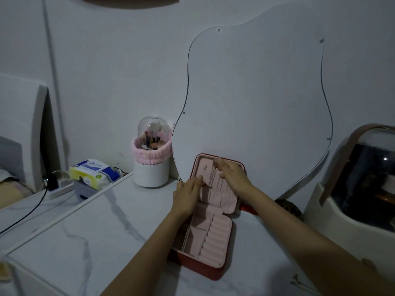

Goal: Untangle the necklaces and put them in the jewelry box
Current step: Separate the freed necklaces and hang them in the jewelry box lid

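Two hands work at the raised lid of the jewelry box [208, 242], which stands open on the marble-patterned table [89, 242]. Her right hand [232, 175] pinches the top of a thin necklace [212, 175] near the lid's upper edge, fingers curled round the chain. From that pinch the necklace hangs straight down against the pink lining. Just below, the left hand [188, 194] meets the chain's lower end; its fingertips seem to nip it, though the dim light keeps me from being sure. Beneath both hands lies the box's base with its pink ring rolls. Left of the left hand stands a brush holder [152, 155] under a clear dome.
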